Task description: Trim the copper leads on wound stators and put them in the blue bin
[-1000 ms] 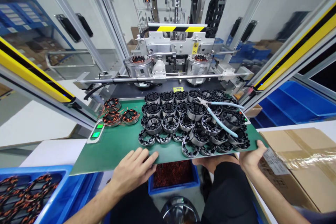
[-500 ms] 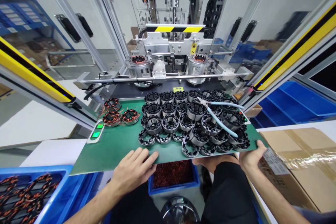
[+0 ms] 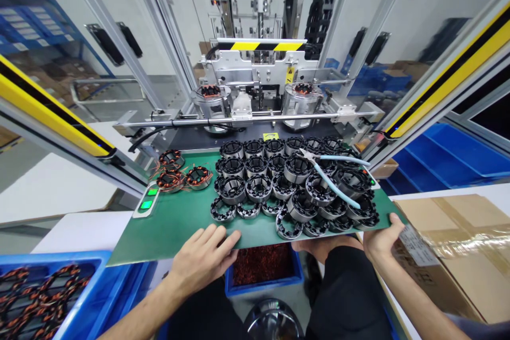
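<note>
My left hand [image 3: 207, 252] rests at the front edge of the green tabletop [image 3: 171, 239], its fingers loosely bent and holding nothing. At the front right corner, my right hand [image 3: 382, 236] grips the edge, thumb on top and the other fingers hidden beneath. Between and beyond the hands stand several bare motor stator cores [image 3: 258, 187], silver rings with black toothed liners, some stacked. A pair of nippers [image 3: 332, 183] with light blue handles lies open across them. To the left sit three copper-wound stators [image 3: 198, 176] with loose wire ends.
Behind the tabletop, a winding machine [image 3: 263, 66] holds wound stators on two metal fixtures [image 3: 302, 106]. Green-lit buttons [image 3: 146, 204] sit at the left. A blue bin of wound stators [image 3: 43, 297] is lower left, a blue bin of copper scraps [image 3: 263, 265] below, a cardboard box [image 3: 458, 244] right.
The machine's upper carriage with the striped bar has shifted slightly left. Both hands, the stators and the nippers stay where they were.
</note>
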A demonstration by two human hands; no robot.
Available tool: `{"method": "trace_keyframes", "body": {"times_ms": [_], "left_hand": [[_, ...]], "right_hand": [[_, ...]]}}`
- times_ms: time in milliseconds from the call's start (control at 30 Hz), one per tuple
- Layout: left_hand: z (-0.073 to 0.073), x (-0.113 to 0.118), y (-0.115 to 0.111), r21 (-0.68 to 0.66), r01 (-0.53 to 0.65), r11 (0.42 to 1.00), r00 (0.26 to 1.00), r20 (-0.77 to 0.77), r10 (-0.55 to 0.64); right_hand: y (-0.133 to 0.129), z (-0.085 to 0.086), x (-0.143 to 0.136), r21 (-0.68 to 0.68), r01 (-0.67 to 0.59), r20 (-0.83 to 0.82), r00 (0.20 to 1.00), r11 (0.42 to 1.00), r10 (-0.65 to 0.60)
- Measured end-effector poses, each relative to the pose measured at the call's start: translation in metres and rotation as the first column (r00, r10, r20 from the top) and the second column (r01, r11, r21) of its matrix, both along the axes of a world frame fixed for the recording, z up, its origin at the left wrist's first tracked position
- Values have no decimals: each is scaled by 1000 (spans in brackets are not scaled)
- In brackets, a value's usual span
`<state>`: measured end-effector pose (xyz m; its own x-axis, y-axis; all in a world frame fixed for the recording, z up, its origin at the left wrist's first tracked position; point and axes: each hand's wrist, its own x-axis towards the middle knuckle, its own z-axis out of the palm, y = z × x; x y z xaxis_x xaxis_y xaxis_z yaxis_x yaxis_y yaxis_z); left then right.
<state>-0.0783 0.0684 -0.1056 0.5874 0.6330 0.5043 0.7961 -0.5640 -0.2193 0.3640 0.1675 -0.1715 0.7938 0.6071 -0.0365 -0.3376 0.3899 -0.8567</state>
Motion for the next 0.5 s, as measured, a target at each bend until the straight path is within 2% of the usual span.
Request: {"method": "trace_keyframes", "body": {"times_ms": [233, 500], "left_hand": [[-3, -1, 0, -8, -3, 1000, 1000, 2, 3], [-1, -1, -1, 4, -9, 1000, 1000, -2, 9]], "right_hand": [[-1, 3, -3, 19, -8, 34, 999, 1000, 7], [-1, 3, -2, -9, 4, -23, 1000, 1000, -5]]}}
